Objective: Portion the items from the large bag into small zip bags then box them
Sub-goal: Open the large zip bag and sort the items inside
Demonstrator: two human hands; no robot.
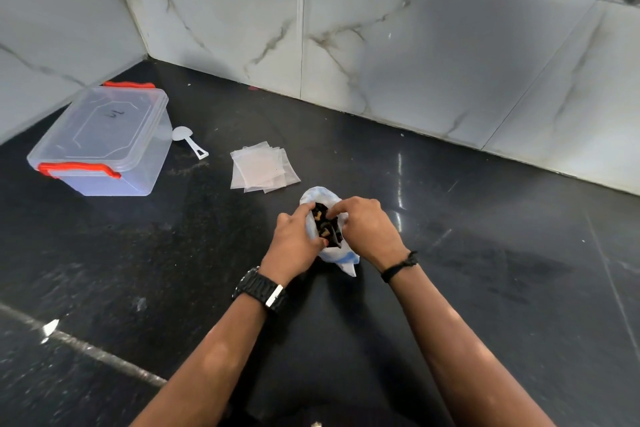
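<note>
Hands (294,239) and (367,227) both pinched the mouth of the large bag (323,194), near centre on the counter (485,253); looked thin, floppy, light, so gripping the rim seemed best

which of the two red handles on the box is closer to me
The handle on the box's near end, facing you. The other handle is on the far end, by the wall corner.
</note>
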